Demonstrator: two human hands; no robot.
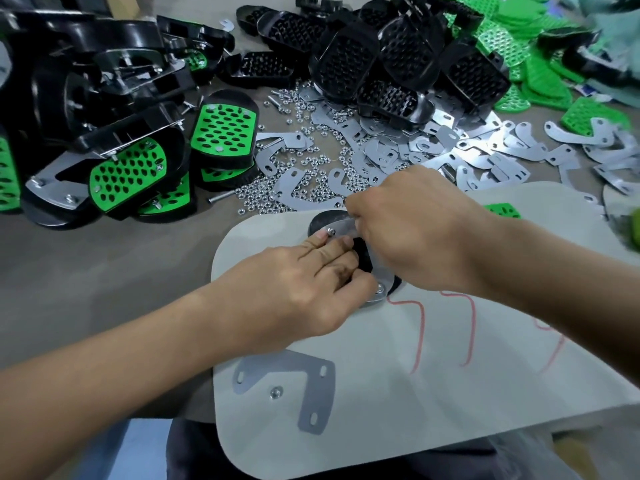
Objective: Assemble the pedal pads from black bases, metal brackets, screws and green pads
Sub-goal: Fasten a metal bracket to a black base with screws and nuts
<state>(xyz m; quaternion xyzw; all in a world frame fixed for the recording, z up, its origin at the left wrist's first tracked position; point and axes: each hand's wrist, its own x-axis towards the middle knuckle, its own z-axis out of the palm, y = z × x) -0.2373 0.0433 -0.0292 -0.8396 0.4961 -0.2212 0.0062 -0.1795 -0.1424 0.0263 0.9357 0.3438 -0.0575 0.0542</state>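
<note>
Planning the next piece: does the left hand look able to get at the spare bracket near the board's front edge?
Probably yes: the spare bracket lies uncovered on the board, close to the left hand, which presses the pedal.

Pale board (433,403) with red scribbles (472,327) on a brown surface (104,271); teal cloth (616,26) far right.
</note>
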